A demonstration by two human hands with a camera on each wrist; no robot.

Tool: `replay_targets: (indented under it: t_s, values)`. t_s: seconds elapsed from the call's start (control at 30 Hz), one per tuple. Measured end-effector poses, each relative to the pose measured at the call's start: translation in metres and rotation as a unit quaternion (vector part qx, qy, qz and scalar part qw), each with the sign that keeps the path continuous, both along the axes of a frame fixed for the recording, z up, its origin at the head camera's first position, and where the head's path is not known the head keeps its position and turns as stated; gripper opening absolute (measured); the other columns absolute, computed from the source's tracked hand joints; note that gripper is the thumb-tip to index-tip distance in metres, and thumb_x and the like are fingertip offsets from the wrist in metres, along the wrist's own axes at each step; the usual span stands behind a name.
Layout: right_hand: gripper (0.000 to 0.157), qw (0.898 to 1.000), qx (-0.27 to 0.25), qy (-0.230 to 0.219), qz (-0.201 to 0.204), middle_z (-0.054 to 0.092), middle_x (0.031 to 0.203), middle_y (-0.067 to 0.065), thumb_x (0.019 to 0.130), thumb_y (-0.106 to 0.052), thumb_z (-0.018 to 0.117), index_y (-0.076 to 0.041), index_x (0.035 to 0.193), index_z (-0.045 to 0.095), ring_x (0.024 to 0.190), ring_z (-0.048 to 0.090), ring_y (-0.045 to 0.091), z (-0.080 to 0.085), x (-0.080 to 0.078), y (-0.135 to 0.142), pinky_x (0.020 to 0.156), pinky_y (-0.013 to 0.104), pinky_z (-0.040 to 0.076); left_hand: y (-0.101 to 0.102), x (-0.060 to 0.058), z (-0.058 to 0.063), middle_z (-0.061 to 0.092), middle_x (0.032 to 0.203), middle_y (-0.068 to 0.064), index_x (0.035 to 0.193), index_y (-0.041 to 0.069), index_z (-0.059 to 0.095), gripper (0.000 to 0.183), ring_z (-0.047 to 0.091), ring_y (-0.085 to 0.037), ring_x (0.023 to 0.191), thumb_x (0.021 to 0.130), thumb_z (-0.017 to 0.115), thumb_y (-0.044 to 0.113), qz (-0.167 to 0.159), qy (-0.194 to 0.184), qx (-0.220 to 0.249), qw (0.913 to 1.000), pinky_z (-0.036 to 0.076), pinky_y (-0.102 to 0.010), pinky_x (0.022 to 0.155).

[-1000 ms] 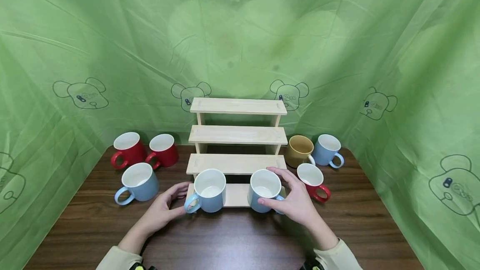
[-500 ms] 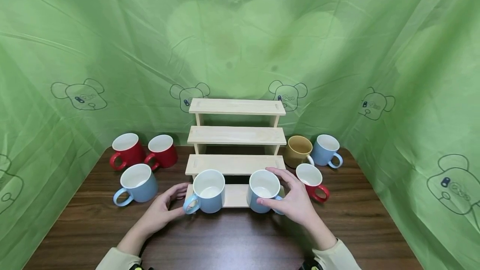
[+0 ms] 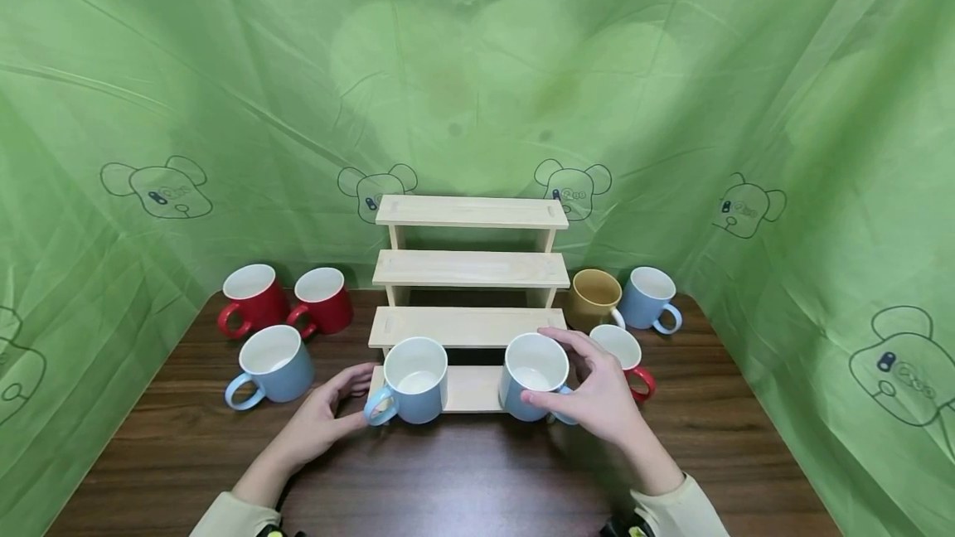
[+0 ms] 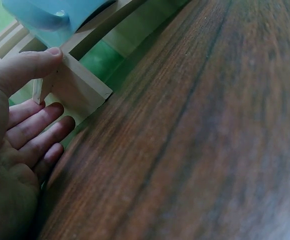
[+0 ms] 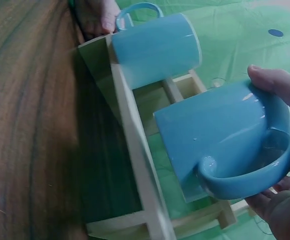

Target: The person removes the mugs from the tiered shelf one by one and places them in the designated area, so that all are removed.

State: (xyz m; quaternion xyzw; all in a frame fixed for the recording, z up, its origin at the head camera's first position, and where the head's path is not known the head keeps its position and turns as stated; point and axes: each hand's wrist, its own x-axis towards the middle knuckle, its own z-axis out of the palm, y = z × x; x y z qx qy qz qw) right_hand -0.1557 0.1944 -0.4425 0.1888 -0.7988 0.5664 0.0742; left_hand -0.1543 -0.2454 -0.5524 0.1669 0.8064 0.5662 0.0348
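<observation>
A light blue mug (image 3: 533, 375) with a white inside is in my right hand (image 3: 599, 392), gripped between thumb and fingers, its handle turned right. The right wrist view shows a gap between its base and the lowest step, and the mug leans a little. On the left part of that step stands a second blue mug (image 3: 416, 379), handle pointing left. My left hand (image 3: 321, 421) pinches the left end of the wooden step rack (image 3: 468, 327): thumb at the front corner, index fingertip at the back edge. Its other fingers are loosely bent beside the end panel (image 4: 77, 92).
Left of the rack stand two red mugs (image 3: 257, 305) and a blue mug (image 3: 279, 367). On the right are a yellow mug (image 3: 593, 305), a blue mug (image 3: 645, 305) and a red mug (image 3: 640, 384) partly behind my right hand. Green cloth (image 3: 477, 89) hangs behind the dark wooden table (image 3: 448, 487).
My right hand and its blue mug have shifted slightly right and up, now covering more of the red mug. The left hand and the other mugs stay put.
</observation>
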Motion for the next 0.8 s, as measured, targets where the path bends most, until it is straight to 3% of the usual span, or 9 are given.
replay_targets:
  t_s: [0.2, 0.43, 0.6, 0.8]
  values:
    - [0.082, 1.0, -0.007, -0.007, 0.0, 0.074, 0.127, 0.005, 0.069, -0.01, 0.106, -0.011, 0.142, 0.069, 0.105, 0.073, 0.028, 0.009, 0.001, 0.01, 0.087, 0.036, 0.063, 0.001, 0.001, 0.004, 0.067, 0.148, -0.013, 0.158, 0.002, 0.051, 0.069, 0.063, -0.026, 0.135, 0.098, 0.083, 0.016, -0.004, -0.015, -0.003, 0.9999, 0.047, -0.022, 0.111]
    - [0.079, 1.0, -0.027, 0.001, -0.01, 0.073, 0.127, 0.01, 0.071, -0.002, 0.103, -0.01, 0.141, 0.07, 0.109, 0.072, 0.025, 0.016, -0.001, 0.022, 0.088, 0.03, 0.062, 0.001, 0.001, 0.004, 0.067, 0.148, -0.011, 0.158, 0.005, 0.052, 0.069, 0.062, -0.028, 0.136, 0.098, 0.084, 0.017, -0.002, -0.022, -0.001, 0.9997, 0.046, -0.022, 0.112]
    - [0.079, 0.999, -0.029, 0.003, -0.038, 0.074, 0.125, 0.012, 0.069, 0.001, 0.103, -0.008, 0.141, 0.07, 0.105, 0.072, 0.019, 0.024, 0.0, 0.031, 0.083, 0.026, 0.062, 0.001, 0.001, 0.004, 0.067, 0.147, -0.011, 0.157, 0.006, 0.053, 0.068, 0.062, -0.027, 0.135, 0.098, 0.084, 0.017, -0.001, -0.021, -0.002, 0.9998, 0.046, -0.022, 0.112]
    - [0.082, 0.997, -0.01, 0.034, -0.071, 0.074, 0.125, 0.013, 0.067, 0.003, 0.103, -0.004, 0.141, 0.07, 0.105, 0.072, 0.02, 0.032, 0.0, 0.043, 0.086, 0.022, 0.058, 0.001, 0.0, 0.002, 0.067, 0.146, -0.013, 0.157, 0.005, 0.053, 0.067, 0.063, -0.03, 0.135, 0.098, 0.083, 0.015, -0.003, -0.012, 0.002, 0.9999, 0.046, -0.02, 0.111]
